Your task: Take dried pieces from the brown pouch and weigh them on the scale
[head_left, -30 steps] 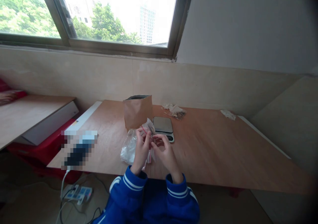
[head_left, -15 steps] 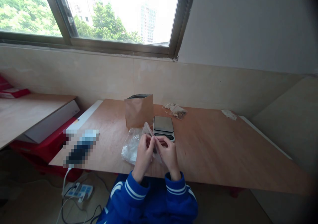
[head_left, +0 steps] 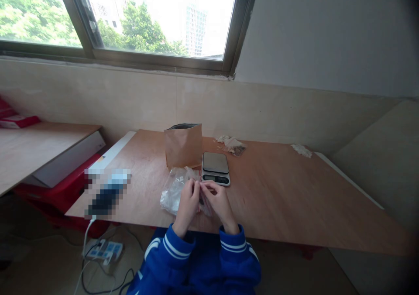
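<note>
Both of my hands are together over the near edge of the wooden table [head_left: 278,199]. My left hand [head_left: 187,205] and my right hand [head_left: 218,202] pinch the top of a small clear zip bag with a red seal line [head_left: 198,189]. Under my left hand lies a pile of clear plastic bags [head_left: 173,191]. Just beyond my fingers sits a small digital scale [head_left: 215,167]. A brown paper pouch [head_left: 183,145] stands upright with its top open, left of the scale.
A crumpled wrapper with dark bits [head_left: 231,145] lies at the table's far edge, and a white scrap [head_left: 301,150] further right. A blurred dark object [head_left: 106,192] rests at the table's left corner. A power strip with cables [head_left: 103,251] lies on the floor. A second wooden surface [head_left: 36,149] stands at left.
My hands have lowered slightly and drawn closer together on the small bag, which has dropped from upright in front of the pouch to low over the table.
</note>
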{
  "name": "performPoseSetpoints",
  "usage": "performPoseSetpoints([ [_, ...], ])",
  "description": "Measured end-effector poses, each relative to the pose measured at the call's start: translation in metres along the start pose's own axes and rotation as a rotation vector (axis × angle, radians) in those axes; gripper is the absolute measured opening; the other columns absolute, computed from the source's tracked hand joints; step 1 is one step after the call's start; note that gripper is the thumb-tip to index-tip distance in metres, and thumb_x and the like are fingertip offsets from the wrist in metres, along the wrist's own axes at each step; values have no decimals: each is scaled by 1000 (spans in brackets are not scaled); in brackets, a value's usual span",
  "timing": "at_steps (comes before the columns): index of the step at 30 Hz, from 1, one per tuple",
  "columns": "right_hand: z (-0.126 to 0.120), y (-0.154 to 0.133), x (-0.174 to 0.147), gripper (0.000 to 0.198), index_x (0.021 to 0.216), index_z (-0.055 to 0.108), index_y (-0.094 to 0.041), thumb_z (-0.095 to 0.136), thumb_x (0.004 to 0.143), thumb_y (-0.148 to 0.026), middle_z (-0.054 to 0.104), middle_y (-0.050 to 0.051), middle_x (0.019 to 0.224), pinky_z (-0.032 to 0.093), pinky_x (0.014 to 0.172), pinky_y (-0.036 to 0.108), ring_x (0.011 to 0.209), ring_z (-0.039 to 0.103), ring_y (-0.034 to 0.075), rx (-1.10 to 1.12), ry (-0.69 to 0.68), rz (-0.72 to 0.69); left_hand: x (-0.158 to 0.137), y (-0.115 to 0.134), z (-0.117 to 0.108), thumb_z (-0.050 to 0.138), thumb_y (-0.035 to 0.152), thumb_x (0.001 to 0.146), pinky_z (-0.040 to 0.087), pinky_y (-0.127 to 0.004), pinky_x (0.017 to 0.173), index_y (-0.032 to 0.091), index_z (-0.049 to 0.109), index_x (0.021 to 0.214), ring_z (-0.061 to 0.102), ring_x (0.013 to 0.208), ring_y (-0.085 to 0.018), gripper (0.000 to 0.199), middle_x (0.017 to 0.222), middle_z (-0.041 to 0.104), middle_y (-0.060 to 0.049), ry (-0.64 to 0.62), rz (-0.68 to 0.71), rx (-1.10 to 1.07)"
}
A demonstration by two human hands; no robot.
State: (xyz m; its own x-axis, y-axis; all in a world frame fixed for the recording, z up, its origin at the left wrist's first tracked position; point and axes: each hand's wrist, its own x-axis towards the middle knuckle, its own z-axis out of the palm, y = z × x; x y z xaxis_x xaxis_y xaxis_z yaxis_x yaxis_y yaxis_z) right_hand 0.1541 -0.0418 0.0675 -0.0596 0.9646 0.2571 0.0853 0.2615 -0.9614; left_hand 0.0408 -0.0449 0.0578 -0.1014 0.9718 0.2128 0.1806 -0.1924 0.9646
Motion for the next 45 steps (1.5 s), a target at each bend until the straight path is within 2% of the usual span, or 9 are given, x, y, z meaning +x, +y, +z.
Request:
performPoseSetpoints([
  [7, -2, 2, 0, 34, 78, 75, -17, 68, 78, -50, 70, 9, 93, 54, 71, 29, 85, 66, 21, 83, -9, 61, -2, 6, -4, 44, 43, 89, 37, -27, 64, 21, 44, 69, 47, 67, -15, 30, 68, 47, 2, -46, -1, 2],
  [15, -2, 3, -1, 31, 80, 73, -16, 70, 76, -46, 71, 6, 77, 52, 66, 29, 71, 65, 18, 178, 54, 129, -2, 7, -3, 47, 45, 90, 36, -25, 59, 20, 44, 67, 47, 60, -13, 35, 62, 47, 3, -69, -32, -37],
  [20, 2, 4, 0, 28, 74, 73, -16, 72, 74, -44, 69, 5, 79, 52, 65, 27, 72, 64, 18, 216, 78, 121, -1, 15, -8, 49, 49, 88, 36, -26, 57, 19, 47, 65, 48, 57, -14, 37, 59, 49, 3, -58, -75, 4],
  [28, 4, 0, 0, 25, 66, 73, -18, 72, 74, -41, 67, 6, 84, 50, 67, 27, 78, 62, 17, 214, 52, 96, -1, 16, -12, 42, 40, 90, 37, -27, 60, 20, 47, 67, 48, 64, -16, 30, 66, 50, 1, -75, 28, 51],
  [32, 0, -1, -2, 25, 64, 73, -18, 72, 75, -40, 67, 6, 85, 50, 69, 28, 80, 62, 18, 217, 46, 103, -1, 17, -13, 41, 37, 90, 36, -27, 59, 21, 44, 67, 46, 62, -15, 29, 65, 47, 1, -111, 15, 22],
  [36, 1, -2, -3, 24, 69, 70, -17, 70, 75, -41, 68, 5, 78, 50, 65, 28, 71, 63, 17, 190, 46, 121, -1, 16, -12, 41, 35, 88, 34, -26, 58, 20, 42, 65, 44, 62, -14, 27, 64, 46, 2, -122, 30, 27],
  [39, 7, -3, -3, 23, 75, 67, -17, 67, 76, -40, 68, 4, 71, 50, 62, 29, 64, 63, 18, 72, 120, 120, -1, 14, -9, 43, 33, 85, 32, -26, 57, 20, 41, 65, 42, 60, -13, 24, 62, 44, 3, -96, 26, 61],
  [42, 10, -4, -4, 21, 75, 65, -17, 64, 77, -38, 69, 5, 73, 50, 65, 30, 67, 64, 19, -121, 253, 54, -1, 11, -7, 44, 31, 82, 30, -25, 55, 20, 40, 63, 40, 58, -12, 23, 60, 42, 4, -93, 22, 92],
  [45, 1, -1, -3, 20, 77, 64, -17, 62, 77, -37, 69, 6, 76, 49, 67, 31, 69, 63, 20, -241, 434, 20, 0, 10, -12, 44, 27, 79, 28, -25, 54, 20, 37, 61, 37, 56, -11, 21, 58, 39, 5, -50, 33, 109],
])
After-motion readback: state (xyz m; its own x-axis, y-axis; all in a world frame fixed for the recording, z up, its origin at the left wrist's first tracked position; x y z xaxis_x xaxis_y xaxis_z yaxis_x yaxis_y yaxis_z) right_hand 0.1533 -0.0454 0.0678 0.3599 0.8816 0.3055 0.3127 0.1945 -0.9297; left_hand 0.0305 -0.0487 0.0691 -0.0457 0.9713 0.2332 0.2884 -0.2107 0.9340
